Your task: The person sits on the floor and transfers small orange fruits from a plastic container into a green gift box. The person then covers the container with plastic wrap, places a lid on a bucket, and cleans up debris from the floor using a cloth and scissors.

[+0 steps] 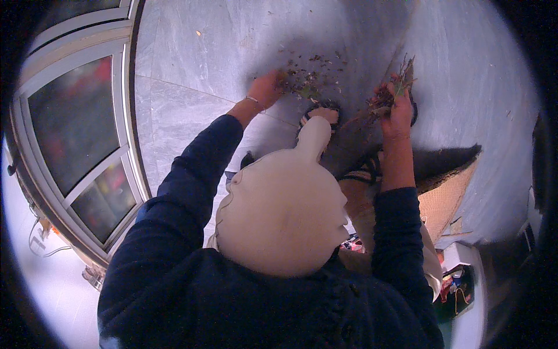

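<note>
My right hand (397,111) grips a bunch of dry stems and twigs (403,80) with a few green bits among them, over the floor at the upper right. On the other side, my left hand (266,89) reaches down at the edge of scattered plant debris (311,76); whether its fingers hold any of it cannot be told. Brown crumbs, leaf bits and a green piece lie in this debris on the grey tiled floor. A sandalled foot (324,115) is just below the debris. A pale rounded thing (283,213) covers much of the lap area.
A glazed door or window frame (130,104) stands along the left. At the lower right are a woven tan mat or board (449,196) and a white container (477,305) with mixed items inside. Grey floor tiles (183,118) spread around the debris. A second sandal (362,174) shows by the right forearm.
</note>
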Tool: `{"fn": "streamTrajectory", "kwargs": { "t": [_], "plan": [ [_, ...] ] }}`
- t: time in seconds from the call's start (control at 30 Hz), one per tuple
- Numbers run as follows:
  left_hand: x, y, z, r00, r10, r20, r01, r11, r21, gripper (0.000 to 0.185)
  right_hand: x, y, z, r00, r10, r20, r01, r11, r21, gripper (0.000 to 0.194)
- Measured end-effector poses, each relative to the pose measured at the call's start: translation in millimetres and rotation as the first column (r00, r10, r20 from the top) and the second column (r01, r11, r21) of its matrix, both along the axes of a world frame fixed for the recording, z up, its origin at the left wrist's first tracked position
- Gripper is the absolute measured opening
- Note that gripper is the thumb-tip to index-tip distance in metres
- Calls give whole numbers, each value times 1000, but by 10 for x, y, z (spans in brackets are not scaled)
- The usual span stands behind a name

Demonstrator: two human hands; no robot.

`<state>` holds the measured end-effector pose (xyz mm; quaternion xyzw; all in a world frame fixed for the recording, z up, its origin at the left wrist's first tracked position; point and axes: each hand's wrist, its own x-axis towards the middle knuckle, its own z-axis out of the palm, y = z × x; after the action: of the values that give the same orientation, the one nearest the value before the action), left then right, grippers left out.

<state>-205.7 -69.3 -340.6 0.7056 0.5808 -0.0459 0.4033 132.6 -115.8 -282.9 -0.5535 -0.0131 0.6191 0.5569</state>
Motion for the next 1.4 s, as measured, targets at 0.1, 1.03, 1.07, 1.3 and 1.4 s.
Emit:
{"fn": "streamTrajectory", "kwargs": {
  "t": [0.1, 1.03, 1.07, 1.3, 1.4],
  "plan": [
    [157, 53, 22, 998, -39, 59, 38, 999, 4, 33, 9, 0, -20, 1000, 21, -3, -21, 1000, 19, 32],
    [1178, 305, 72, 988, -139, 69, 143, 988, -50, 26, 185, 29, 491, 997, 71, -11, -71, 996, 60, 43],
    [1206, 322, 206, 982, -48, 180, 57, 997, -47, 27, 163, 39, 515, 997, 68, -23, -67, 997, 42, 43],
    [1883, 466, 1392, 915, 93, 393, -27, 985, -169, 32, -86, 158, 795, 992, 119, -39, -112, 984, 136, 35],
    [1997, 485, 1875, 865, 140, 482, -53, 981, -189, 29, -175, 218, 1077, 996, 73, -45, -59, 962, 266, 33]
  ]
}}
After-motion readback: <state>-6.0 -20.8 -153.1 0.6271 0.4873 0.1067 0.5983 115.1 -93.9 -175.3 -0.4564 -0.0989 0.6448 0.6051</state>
